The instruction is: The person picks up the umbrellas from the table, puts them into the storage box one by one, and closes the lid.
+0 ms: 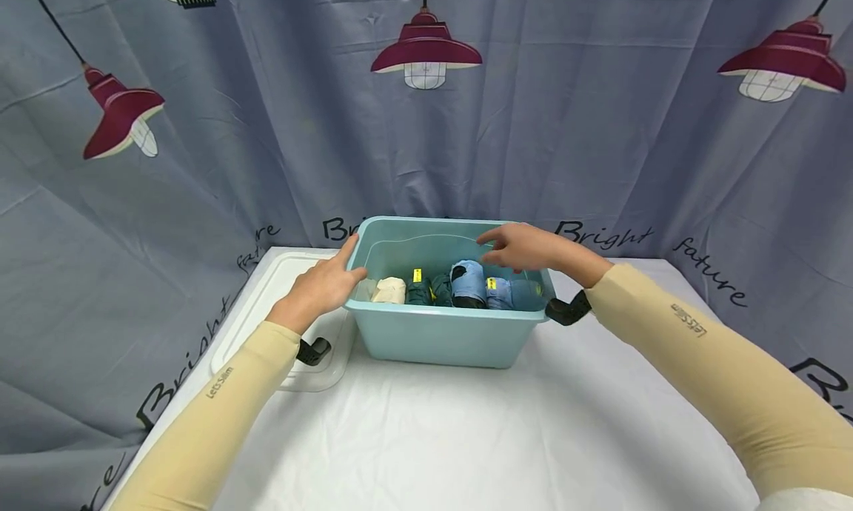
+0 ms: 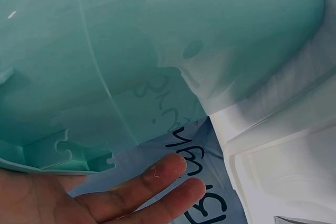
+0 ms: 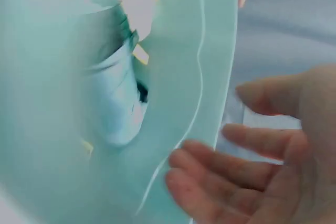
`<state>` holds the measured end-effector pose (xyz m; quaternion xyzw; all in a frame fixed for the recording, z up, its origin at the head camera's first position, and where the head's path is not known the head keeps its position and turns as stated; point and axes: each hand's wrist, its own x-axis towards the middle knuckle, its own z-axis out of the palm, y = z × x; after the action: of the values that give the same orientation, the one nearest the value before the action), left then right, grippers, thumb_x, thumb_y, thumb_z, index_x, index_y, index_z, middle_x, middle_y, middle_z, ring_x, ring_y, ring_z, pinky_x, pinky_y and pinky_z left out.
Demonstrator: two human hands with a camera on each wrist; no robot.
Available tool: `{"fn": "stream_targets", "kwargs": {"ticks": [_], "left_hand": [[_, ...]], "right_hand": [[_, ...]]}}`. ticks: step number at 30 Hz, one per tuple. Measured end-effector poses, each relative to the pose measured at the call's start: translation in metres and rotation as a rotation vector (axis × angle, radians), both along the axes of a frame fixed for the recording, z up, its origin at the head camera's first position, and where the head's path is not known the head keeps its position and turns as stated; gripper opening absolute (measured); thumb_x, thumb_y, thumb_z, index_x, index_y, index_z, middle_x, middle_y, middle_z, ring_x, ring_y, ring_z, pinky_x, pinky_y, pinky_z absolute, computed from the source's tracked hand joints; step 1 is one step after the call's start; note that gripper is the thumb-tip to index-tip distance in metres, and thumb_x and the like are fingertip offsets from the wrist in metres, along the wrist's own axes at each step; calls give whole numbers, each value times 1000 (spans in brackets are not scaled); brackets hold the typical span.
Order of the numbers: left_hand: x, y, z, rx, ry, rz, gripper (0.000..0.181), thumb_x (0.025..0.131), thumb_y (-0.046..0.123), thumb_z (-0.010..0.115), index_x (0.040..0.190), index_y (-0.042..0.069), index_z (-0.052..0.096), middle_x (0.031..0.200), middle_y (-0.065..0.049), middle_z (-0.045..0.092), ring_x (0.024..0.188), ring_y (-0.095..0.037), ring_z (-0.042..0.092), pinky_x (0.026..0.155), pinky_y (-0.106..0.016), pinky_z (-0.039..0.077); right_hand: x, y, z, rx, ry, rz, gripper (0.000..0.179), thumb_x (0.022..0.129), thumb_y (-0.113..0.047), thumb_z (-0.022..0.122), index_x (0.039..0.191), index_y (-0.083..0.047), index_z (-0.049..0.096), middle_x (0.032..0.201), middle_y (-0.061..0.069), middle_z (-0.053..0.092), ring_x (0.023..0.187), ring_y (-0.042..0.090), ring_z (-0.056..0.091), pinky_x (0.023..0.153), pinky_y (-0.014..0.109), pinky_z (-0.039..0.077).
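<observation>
A light teal plastic bin [image 1: 440, 337] stands on the white table with its top uncovered. Inside sits a row of soft, roll-shaped bundles: a cream one [image 1: 389, 290], dark green ones [image 1: 419, 289] and blue ones [image 1: 468, 283], some with yellow labels; their exact kind is unclear. My left hand [image 1: 323, 285] is at the bin's left rim, thumb toward the inside. In the left wrist view, two of its fingers [image 2: 163, 174] extend outside the wall. Over the back right of the bin, my right hand [image 1: 520, 246] hovers with loosely bent, spread fingers and holds nothing.
A translucent white lid [image 1: 329, 366] lies flat on the table to the left of the bin, partly beside my left forearm. White cloth covers the table [image 1: 466, 437]. Behind it hangs a grey-blue curtain [image 1: 426, 163] printed with lamps and lettering.
</observation>
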<state>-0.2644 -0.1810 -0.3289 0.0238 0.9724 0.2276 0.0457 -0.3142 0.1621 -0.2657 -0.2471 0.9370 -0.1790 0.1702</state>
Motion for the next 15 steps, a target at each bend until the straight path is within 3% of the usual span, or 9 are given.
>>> {"fn": "stream_targets", "kwargs": {"ticks": [4, 9, 15], "left_hand": [[1, 0, -1, -2, -3, 1, 76, 99, 52, 35, 162, 40, -5, 157, -18, 42, 123, -40, 58, 93, -60, 46], [1, -1, -1, -17, -10, -2, 75, 100, 52, 34, 161, 40, -7, 158, -19, 39, 126, -41, 57, 92, -60, 46], [0, -1, -2, -8, 0, -4, 74, 100, 53, 35, 161, 42, -7, 156, -20, 43, 119, -40, 60, 91, -59, 46]], "right_hand": [[19, 17, -2, -52, 164, -19, 45, 101, -23, 60, 143, -7, 56, 126, 17, 67, 107, 28, 66, 87, 45, 54], [35, 35, -8, -96, 234, -53, 49, 98, -27, 63, 144, -10, 55, 134, 16, 62, 121, 33, 58, 95, 53, 49], [44, 55, -19, -172, 283, -107, 61, 96, -34, 67, 150, -12, 48, 151, 18, 48, 132, 41, 49, 102, 62, 43]]}}
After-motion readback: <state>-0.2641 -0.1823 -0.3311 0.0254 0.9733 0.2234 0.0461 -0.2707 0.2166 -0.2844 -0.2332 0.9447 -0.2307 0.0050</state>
